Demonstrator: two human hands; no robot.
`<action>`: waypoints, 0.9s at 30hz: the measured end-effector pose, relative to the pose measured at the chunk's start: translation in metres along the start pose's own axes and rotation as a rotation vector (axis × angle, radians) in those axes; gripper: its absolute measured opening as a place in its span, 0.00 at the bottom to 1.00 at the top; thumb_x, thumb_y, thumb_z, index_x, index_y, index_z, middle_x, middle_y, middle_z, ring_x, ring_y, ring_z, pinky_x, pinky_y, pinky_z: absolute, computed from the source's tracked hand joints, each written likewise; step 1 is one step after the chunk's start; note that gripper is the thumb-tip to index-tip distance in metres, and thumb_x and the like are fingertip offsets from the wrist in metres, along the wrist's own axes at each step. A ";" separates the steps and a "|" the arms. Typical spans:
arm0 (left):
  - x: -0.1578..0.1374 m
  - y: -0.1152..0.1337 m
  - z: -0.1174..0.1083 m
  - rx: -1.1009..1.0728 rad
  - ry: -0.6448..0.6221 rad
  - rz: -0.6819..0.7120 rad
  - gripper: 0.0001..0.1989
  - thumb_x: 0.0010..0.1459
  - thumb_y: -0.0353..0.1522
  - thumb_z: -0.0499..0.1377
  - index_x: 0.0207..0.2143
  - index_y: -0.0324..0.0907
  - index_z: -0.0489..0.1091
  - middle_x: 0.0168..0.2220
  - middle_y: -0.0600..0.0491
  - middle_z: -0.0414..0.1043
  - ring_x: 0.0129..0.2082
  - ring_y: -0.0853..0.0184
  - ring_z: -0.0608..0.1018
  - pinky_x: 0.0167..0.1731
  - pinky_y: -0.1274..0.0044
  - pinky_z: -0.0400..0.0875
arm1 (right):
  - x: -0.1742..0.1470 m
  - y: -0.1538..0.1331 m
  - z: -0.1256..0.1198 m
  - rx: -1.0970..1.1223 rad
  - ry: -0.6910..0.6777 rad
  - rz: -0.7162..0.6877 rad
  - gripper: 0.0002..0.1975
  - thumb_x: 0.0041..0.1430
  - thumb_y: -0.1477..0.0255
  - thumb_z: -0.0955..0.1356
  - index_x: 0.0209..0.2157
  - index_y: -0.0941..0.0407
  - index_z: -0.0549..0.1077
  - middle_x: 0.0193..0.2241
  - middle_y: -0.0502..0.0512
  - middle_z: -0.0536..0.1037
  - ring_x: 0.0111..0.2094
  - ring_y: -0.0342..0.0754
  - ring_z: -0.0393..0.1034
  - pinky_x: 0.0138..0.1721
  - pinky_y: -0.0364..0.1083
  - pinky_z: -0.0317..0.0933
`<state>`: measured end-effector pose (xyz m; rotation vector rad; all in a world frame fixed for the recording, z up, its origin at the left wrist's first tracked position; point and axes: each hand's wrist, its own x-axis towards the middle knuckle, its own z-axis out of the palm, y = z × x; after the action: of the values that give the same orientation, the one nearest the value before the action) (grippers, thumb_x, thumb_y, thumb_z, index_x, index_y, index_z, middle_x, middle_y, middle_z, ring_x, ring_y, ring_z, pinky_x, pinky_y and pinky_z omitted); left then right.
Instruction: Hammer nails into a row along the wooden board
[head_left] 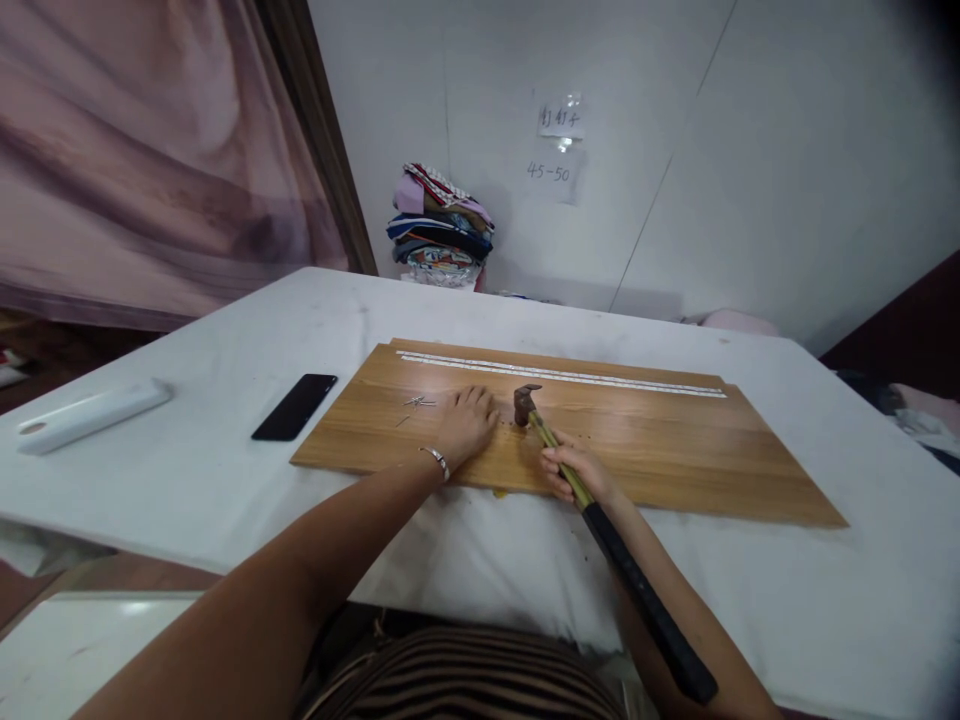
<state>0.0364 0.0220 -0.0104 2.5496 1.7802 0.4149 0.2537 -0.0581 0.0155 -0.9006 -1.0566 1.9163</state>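
My right hand (571, 468) is closed round the yellow-green shaft of a claw hammer (624, 562), well up toward the head. The hammer's rusty head (523, 404) is at the wooden board (675, 440), close to a few small dark spots; whether it touches the wood I cannot tell. Palm down on the board lies my left hand (466, 420), fingers stretched out, with a bracelet (436, 462) at the wrist. Just left of it are several loose nails (418, 402). The hammer's long black grip reaches back over the table edge beside my right forearm.
Two white printed strips (562, 374) run along the board's far side. A black phone (295, 407) and a white long-handled object (94, 416) lie to the left on the white-covered table (225, 345). Folded clothes (441, 228) are stacked by the wall behind.
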 end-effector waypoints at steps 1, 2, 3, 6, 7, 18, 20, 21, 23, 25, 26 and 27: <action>0.000 0.000 0.000 0.001 -0.003 0.002 0.16 0.71 0.35 0.50 0.54 0.40 0.71 0.63 0.41 0.71 0.64 0.53 0.69 0.62 0.61 0.62 | 0.000 0.000 0.000 -0.001 -0.007 -0.005 0.25 0.50 0.64 0.74 0.47 0.51 0.64 0.20 0.36 0.65 0.11 0.37 0.54 0.10 0.37 0.45; 0.000 0.000 0.000 0.001 -0.004 0.000 0.16 0.71 0.35 0.50 0.54 0.40 0.71 0.63 0.41 0.71 0.64 0.54 0.69 0.62 0.61 0.62 | 0.000 0.000 -0.001 -0.002 -0.015 -0.007 0.24 0.50 0.64 0.74 0.47 0.51 0.63 0.20 0.36 0.65 0.11 0.37 0.54 0.10 0.37 0.46; 0.000 0.000 0.000 0.002 -0.004 -0.002 0.16 0.71 0.35 0.49 0.53 0.40 0.71 0.63 0.41 0.71 0.64 0.54 0.69 0.62 0.62 0.62 | 0.001 0.000 -0.001 -0.003 -0.023 -0.005 0.24 0.51 0.64 0.74 0.46 0.51 0.63 0.20 0.36 0.66 0.11 0.37 0.54 0.10 0.37 0.46; -0.001 0.000 -0.002 -0.004 0.002 0.003 0.14 0.71 0.35 0.50 0.52 0.41 0.71 0.62 0.42 0.72 0.63 0.55 0.70 0.62 0.62 0.63 | 0.002 0.000 -0.002 -0.010 -0.037 0.005 0.21 0.51 0.64 0.74 0.43 0.51 0.63 0.20 0.36 0.66 0.11 0.36 0.54 0.11 0.37 0.46; -0.001 0.000 -0.002 -0.008 0.002 0.009 0.14 0.71 0.35 0.50 0.51 0.42 0.71 0.61 0.42 0.72 0.62 0.54 0.71 0.61 0.61 0.63 | 0.002 0.000 -0.002 -0.013 -0.034 0.004 0.21 0.51 0.64 0.74 0.42 0.51 0.63 0.20 0.36 0.66 0.11 0.36 0.54 0.11 0.37 0.46; 0.000 -0.002 0.002 0.019 -0.014 -0.001 0.16 0.72 0.35 0.50 0.55 0.40 0.70 0.62 0.41 0.72 0.64 0.54 0.69 0.63 0.62 0.61 | 0.007 0.004 -0.003 -0.016 0.006 0.000 0.26 0.47 0.62 0.75 0.43 0.50 0.62 0.19 0.34 0.65 0.10 0.36 0.53 0.09 0.37 0.46; 0.001 -0.003 0.003 0.030 -0.015 0.008 0.16 0.72 0.35 0.50 0.55 0.39 0.70 0.62 0.41 0.71 0.64 0.54 0.69 0.63 0.62 0.61 | 0.007 0.004 -0.003 -0.016 -0.007 0.001 0.26 0.47 0.62 0.75 0.43 0.50 0.62 0.19 0.34 0.65 0.11 0.36 0.53 0.09 0.37 0.46; 0.001 -0.003 0.003 0.030 -0.012 0.007 0.16 0.72 0.35 0.50 0.55 0.40 0.70 0.62 0.41 0.72 0.64 0.54 0.69 0.62 0.62 0.61 | 0.007 0.004 -0.004 -0.015 -0.014 -0.002 0.26 0.47 0.62 0.75 0.44 0.50 0.62 0.19 0.34 0.65 0.11 0.36 0.53 0.09 0.37 0.47; 0.001 -0.004 0.005 0.023 0.000 0.001 0.15 0.72 0.35 0.51 0.54 0.41 0.71 0.62 0.42 0.72 0.64 0.55 0.69 0.62 0.62 0.62 | 0.006 0.004 -0.004 -0.014 -0.021 -0.013 0.25 0.48 0.62 0.75 0.44 0.51 0.62 0.20 0.35 0.65 0.11 0.36 0.54 0.10 0.37 0.47; 0.002 -0.004 0.007 0.013 0.012 0.000 0.14 0.71 0.35 0.51 0.54 0.43 0.71 0.61 0.43 0.72 0.63 0.55 0.70 0.62 0.62 0.62 | 0.006 0.004 -0.005 -0.013 -0.025 -0.026 0.25 0.50 0.62 0.75 0.45 0.51 0.63 0.20 0.35 0.65 0.11 0.36 0.54 0.10 0.37 0.47; 0.002 -0.004 0.007 0.011 0.017 0.000 0.14 0.71 0.35 0.51 0.53 0.43 0.71 0.61 0.43 0.72 0.63 0.55 0.70 0.62 0.62 0.62 | 0.006 0.004 -0.006 -0.012 -0.030 -0.031 0.25 0.50 0.63 0.75 0.46 0.51 0.63 0.20 0.35 0.65 0.11 0.36 0.53 0.10 0.37 0.47; 0.002 -0.004 0.008 0.009 0.020 -0.002 0.14 0.71 0.35 0.52 0.54 0.43 0.71 0.62 0.43 0.72 0.63 0.55 0.70 0.62 0.62 0.62 | 0.006 0.005 -0.006 -0.010 -0.036 -0.033 0.24 0.51 0.63 0.75 0.46 0.51 0.63 0.20 0.35 0.66 0.11 0.36 0.53 0.10 0.37 0.47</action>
<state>0.0348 0.0262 -0.0182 2.5584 1.7955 0.4355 0.2547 -0.0527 0.0077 -0.8522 -1.0967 1.9081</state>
